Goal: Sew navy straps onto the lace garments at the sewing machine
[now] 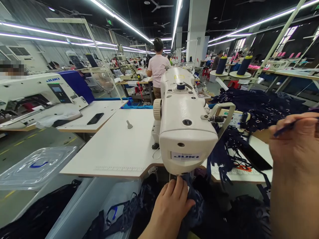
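A cream JUKI sewing machine (pixel 188 139) stands in front of me, its head end facing me. Right under that head is my left hand (pixel 171 202), fingers bent and close together on navy fabric (pixel 198 202); the fingertips and needle area are partly hidden. At the right edge my right hand (pixel 296 136) is raised, closed around a thin navy strap (pixel 282 130). Part of that hand lies outside the picture. A heap of navy straps with small rings (pixel 259 103) lies beyond it, some hanging over the table's front edge.
On the white table (pixel 107 146) lies a small grey metal piece (pixel 129 124). A phone (pixel 95 118) rests on the adjoining table. Left stands a clear bin with its lid (pixel 40 166); navy pieces fill the space below. Thread cones (pixel 244 65) stand behind right. A person (pixel 159 68) faces away ahead.
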### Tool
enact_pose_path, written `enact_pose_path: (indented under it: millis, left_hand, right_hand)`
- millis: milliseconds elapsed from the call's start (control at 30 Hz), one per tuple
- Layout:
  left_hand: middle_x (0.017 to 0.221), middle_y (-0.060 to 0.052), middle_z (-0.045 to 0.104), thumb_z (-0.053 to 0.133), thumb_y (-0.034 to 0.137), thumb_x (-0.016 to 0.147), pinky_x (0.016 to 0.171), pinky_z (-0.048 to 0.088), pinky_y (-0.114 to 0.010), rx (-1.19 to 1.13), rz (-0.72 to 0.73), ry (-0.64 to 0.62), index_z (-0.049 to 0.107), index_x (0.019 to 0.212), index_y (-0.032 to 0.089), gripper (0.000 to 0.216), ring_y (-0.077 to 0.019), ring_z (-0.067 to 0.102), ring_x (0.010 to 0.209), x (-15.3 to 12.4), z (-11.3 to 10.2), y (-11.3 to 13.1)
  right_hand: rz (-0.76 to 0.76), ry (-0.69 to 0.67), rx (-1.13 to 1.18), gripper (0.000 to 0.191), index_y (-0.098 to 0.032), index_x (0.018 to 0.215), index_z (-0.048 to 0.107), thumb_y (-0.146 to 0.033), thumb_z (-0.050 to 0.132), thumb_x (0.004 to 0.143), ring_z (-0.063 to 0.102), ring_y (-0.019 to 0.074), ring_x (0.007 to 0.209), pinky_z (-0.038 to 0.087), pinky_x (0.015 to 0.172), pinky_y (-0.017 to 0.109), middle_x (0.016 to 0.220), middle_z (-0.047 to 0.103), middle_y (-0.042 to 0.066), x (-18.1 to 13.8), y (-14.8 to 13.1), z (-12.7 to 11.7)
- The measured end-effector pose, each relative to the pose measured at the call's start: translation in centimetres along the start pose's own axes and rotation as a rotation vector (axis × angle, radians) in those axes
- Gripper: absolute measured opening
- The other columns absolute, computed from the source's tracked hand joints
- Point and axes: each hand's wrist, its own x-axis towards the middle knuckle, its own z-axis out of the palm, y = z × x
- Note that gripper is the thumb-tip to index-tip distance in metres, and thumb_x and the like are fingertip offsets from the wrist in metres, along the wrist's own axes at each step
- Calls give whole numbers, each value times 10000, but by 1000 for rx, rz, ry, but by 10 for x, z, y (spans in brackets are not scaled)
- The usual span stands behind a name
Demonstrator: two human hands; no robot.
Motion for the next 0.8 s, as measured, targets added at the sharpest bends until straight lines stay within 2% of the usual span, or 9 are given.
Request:
enact_pose_path:
  millis: [67,133,233,367,433,533,667,800]
  left_hand:
    - [1118,-110,641,552,514,911,797,511,-343,-1,-13,17,608,1170,109,484,-239,612,941,2,-1,1]
    - [1067,-104,653,563,431,930,770,516,-339,0,-27,35,613,1148,99,401,-232,619,914,4,0,4]
    - [1029,-88,653,507,258,968,777,520,-329,-70,-31,33,627,1068,119,210,-215,623,931,2,0,6]
    - [1156,-77,638,413,174,983,881,513,-327,-209,46,-19,600,1125,152,235,-196,610,1031,-8,-7,-3]
    - [1211,-70,628,395,170,993,942,494,-302,-289,82,-33,586,1161,154,255,-178,594,1091,-14,-10,-10]
    - [1213,-59,640,410,151,997,984,475,-255,-400,70,6,585,1154,148,236,-145,587,1129,-21,-8,-18]
    - [1173,-75,662,463,132,977,973,485,-245,-433,56,80,599,1110,124,191,-141,602,1111,-23,-5,-19]
    - [1219,-51,648,486,178,979,967,476,-263,-367,109,-5,589,1185,147,233,-138,586,1100,-19,-11,-19]
  right_hand:
    - [54,-44,-23,63,-310,833,657,-355,696,852,480,114,689,441,605,237,775,489,-20,-12,-14,8]
    - [234,-119,-13,84,-300,818,648,-356,707,840,423,106,567,386,475,226,679,477,-26,-36,-12,12]
    - [502,-212,-18,178,-255,830,629,-387,740,788,344,75,400,276,365,203,497,418,-65,-81,12,9]
    - [776,-353,-154,313,-239,924,603,-481,727,769,405,74,380,296,347,177,518,454,-76,-139,43,3]
    - [807,-475,-252,294,-237,929,581,-499,662,824,441,92,426,358,394,195,540,472,-69,-158,53,5]
    - [722,-598,-398,281,-228,831,546,-504,587,872,478,116,523,418,500,227,587,497,-47,-173,64,10]
    - [617,-613,-521,308,-231,812,523,-533,551,869,492,146,633,420,592,265,683,512,-26,-183,75,16]
    - [648,-621,-517,287,-233,864,520,-517,556,854,525,174,714,436,654,286,742,537,-9,-192,81,21]
